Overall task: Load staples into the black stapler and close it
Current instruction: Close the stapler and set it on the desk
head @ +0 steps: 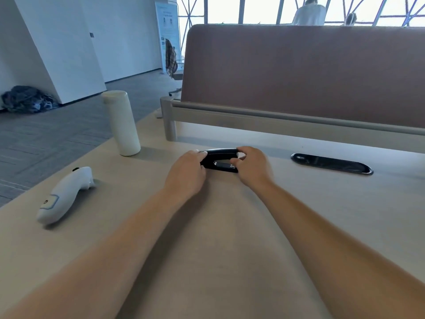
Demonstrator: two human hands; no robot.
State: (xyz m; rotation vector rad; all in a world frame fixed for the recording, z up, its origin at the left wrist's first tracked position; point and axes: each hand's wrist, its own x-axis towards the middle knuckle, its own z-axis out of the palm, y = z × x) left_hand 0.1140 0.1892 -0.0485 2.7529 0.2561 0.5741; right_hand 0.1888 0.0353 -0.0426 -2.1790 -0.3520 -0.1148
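Observation:
The black stapler (220,158) lies on the beige desk (299,215), its length running left to right, between my two hands. My left hand (187,174) grips its left end, fingers curled over the top. My right hand (251,165) holds the right end, with the forefinger over the top arm and the thumb near the metal front by the base. The top arm looks slightly raised over the base. No loose staples are visible; my hands hide both ends of the stapler.
A tall white bottle (121,123) stands at the back left of the desk. A white handheld controller (65,195) lies near the left edge. A black oval cable port (331,163) sits at the right. A brown partition (299,72) closes the back.

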